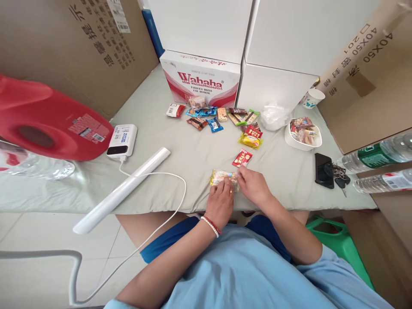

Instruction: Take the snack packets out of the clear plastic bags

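A clear and yellow snack packet (219, 175) lies near the front edge of the table. My left hand (222, 198) holds it from the near side, its fingers over the wrapper. My right hand (253, 185) is closed in a pinch at the packet's right end; the exact grip is partly hidden by the fingers. Just beyond the right fingertips is a red snack packet (242, 158). Farther back are a yellow packet (250, 141), another red packet (253, 131) and a blue packet (214, 125), among several other wrapped snacks.
A white bowl (303, 143) with wrapped snacks stands at right, beside a crumpled plastic bag (275, 116). A phone (323, 171), keys (341, 177) and bottles (380, 156) lie farther right. At left are a white tube (122, 189), a power bank (122, 140) with cable and a red jug (48, 120).
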